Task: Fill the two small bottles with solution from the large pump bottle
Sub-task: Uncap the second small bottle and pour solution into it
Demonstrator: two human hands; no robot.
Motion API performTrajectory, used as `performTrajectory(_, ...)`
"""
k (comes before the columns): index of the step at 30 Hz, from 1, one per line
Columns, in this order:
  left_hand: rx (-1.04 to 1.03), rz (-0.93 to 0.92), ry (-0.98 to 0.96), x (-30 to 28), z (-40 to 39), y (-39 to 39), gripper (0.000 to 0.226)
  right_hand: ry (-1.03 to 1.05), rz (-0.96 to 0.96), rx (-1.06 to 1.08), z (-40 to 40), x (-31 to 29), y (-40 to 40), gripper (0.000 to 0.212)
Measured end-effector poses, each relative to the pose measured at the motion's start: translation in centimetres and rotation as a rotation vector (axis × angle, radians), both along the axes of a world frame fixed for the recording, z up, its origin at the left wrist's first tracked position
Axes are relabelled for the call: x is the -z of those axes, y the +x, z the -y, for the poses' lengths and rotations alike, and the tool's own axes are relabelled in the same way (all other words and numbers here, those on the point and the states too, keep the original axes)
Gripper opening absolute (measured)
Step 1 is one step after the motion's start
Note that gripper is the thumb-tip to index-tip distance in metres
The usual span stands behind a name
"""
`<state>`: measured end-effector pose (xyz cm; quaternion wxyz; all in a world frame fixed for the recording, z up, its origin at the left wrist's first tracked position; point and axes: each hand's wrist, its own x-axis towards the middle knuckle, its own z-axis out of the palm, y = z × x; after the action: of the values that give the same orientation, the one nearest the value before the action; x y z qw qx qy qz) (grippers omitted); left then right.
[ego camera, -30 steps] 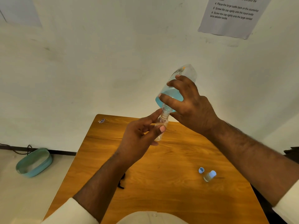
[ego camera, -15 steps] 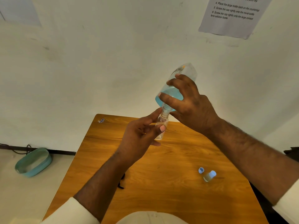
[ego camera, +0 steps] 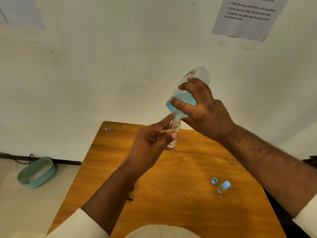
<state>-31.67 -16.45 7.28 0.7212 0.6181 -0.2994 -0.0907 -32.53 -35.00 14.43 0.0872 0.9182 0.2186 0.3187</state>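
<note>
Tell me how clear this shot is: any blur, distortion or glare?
Head view: wide-angle bend curves the brown wooden table's edges; soft, even lighting, no harsh glare; the left hand and small clear bottle look slightly soft; the printed wall sheet is cut off at the top edge.

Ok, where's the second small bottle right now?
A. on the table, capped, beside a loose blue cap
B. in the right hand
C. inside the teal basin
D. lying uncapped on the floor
A: the second small bottle stands on the table with its blue cap on, next to a loose blue cap, while the right hand tips the large bottle.
</note>
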Motion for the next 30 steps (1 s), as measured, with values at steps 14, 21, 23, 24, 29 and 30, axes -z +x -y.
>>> performTrajectory(14, -0.015, 0.047, 0.0, -0.32, -0.05, -0.31, 0.05, -0.004, 0.008, 0.008, 0.0, -0.03, -0.11, 0.055)
performTrajectory(21, -0.01, 0.052, 0.004, -0.46, 0.01, -0.36, 0.05, -0.002, 0.011, 0.002, 0.12, -0.09, -0.24, 0.055)
performTrajectory(23, -0.005, 0.052, -0.004, -0.43, 0.06, -0.35, 0.05, -0.002, 0.015, 0.002, 0.18, -0.06, -0.28, 0.055)
performTrajectory(24, -0.005, 0.05, -0.004, -0.42, 0.08, -0.37, 0.05, -0.001, 0.015, 0.003, 0.21, -0.02, -0.31, 0.056)
performTrajectory(29, -0.007, 0.062, -0.001, -0.45, 0.08, -0.37, 0.05, 0.008, 0.005, 0.015, 0.19, 0.12, -0.28, 0.056)
performTrajectory(30, -0.008, 0.059, -0.001, -0.39, 0.07, -0.36, 0.05, 0.01, 0.005, 0.015, 0.21, 0.2, -0.26, 0.056)
